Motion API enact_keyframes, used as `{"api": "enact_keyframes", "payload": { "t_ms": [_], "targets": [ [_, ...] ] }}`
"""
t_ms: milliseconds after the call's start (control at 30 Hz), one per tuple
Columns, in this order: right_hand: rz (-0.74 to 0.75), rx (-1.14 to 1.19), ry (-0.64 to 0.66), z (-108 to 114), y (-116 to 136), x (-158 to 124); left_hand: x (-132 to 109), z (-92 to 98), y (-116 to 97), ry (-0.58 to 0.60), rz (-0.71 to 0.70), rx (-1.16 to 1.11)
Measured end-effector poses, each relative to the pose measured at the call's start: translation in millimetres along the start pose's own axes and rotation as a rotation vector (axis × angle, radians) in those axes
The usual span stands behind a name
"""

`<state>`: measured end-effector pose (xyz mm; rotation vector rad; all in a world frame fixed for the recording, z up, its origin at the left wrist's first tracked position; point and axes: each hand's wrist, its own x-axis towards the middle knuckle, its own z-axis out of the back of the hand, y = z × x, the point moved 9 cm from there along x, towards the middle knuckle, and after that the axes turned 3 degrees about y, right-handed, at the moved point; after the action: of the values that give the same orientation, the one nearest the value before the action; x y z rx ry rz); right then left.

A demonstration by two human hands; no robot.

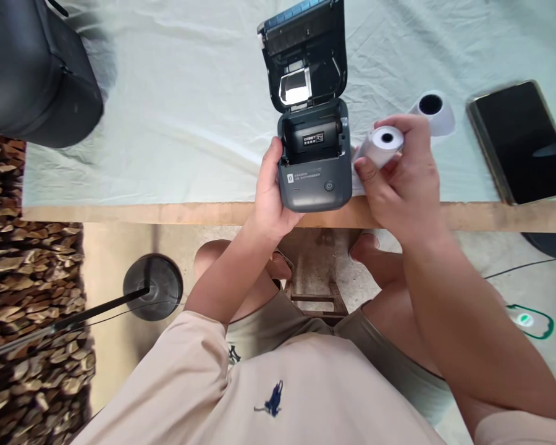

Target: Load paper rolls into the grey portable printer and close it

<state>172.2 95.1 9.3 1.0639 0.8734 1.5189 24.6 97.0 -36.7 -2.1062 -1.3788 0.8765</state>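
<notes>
A: Where is the little printer (312, 151)?

B: In the middle, at the near edge of the cloth-covered table (180, 123). Its lid (306, 68) is up, on the far side.

A: Who has it?

B: The left hand (273, 194) grips it by its left side. The thumb is up along that side. I can't see all the fingers, because the printer hides them.

A: Is it heavy?

B: Not very, I'd guess, since one hand can bear it. It looks hard and stiff, and maybe a bit slippery.

A: Where should you take hold?

B: By the two sides of its body. I wouldn't lift it by the lid, because that could bend or snap.

A: And the right hand (410, 176)?

B: It's closed round a white paper roll (370, 147), just right of the printer. The end with the small hole points up.

A: How would that feel?

B: Light, I think, but hard squeezing could dent it. Hold it softly round its fat side, so it won't unwind.

A: What else is near?

B: What looks like another white roll (442, 120) is just past that hand, and a phone (521, 142) lies farther right.
</notes>
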Motion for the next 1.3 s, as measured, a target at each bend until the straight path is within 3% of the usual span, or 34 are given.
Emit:
{"api": "enact_keyframes", "payload": {
  "t_ms": [133, 233, 300, 367, 433, 533, 633, 700, 833, 933, 1000, 1100, 1233, 1300],
  "targets": [
    [0.009, -0.396, -0.070, 7.3, -2.4, 2.2, 0.0, 3.0, -0.1, -0.011, -0.004, -0.005],
    [0.094, -0.478, -0.037, 4.9, 2.7, 0.8, -1.1, 0.8, -0.6, -0.010, -0.001, 0.017],
    [0.303, -0.501, -0.155, 16.3, 23.8, -5.0, -1.7, -1.2, -1.5, -0.008, -0.005, 0.018],
    [0.476, -0.567, -0.381, 37.4, 42.4, -12.8, -2.0, -3.8, -1.4, 0.003, -0.001, 0.001],
    [0.370, -0.673, -0.521, 56.0, 36.4, -4.3, -2.5, -5.5, -1.3, 0.008, 0.008, -0.007],
    [-0.087, -0.727, -0.405, 65.5, -9.2, 25.9, -3.9, -5.6, -2.4, -0.014, 0.011, 0.007],
    [-0.249, -0.737, -0.313, 61.4, -33.4, 36.8, -5.4, -5.2, -2.7, -0.036, 0.016, 0.026],
    [-0.214, -0.608, -0.332, 62.5, -38.3, 37.8, -5.7, -5.8, -3.0, -0.035, 0.010, 0.029],
    [-0.098, -0.128, -0.429, 83.7, -55.0, 42.2, -5.1, -6.9, -3.1, -0.032, -0.008, 0.027],
    [-0.290, 0.299, -0.279, 85.0, -94.0, 55.3, -5.0, -6.6, -2.3, -0.054, -0.010, 0.030],
    [-0.368, 0.490, -0.175, 79.9, -105.2, 59.2, -5.2, -7.9, -3.6, -0.052, -0.030, 0.023],
    [-0.311, 0.572, -0.136, 76.8, -94.5, 58.4, -5.3, -10.0, -6.2, -0.030, -0.066, 0.011],
    [-0.160, 0.693, -0.176, 67.3, -60.3, 52.9, -4.9, -8.0, -5.7, -0.029, -0.049, 0.026],
    [-0.156, 0.709, -0.163, 56.3, -42.5, 51.1, -4.5, -8.2, -4.8, -0.019, -0.032, 0.032]
  ]
}}
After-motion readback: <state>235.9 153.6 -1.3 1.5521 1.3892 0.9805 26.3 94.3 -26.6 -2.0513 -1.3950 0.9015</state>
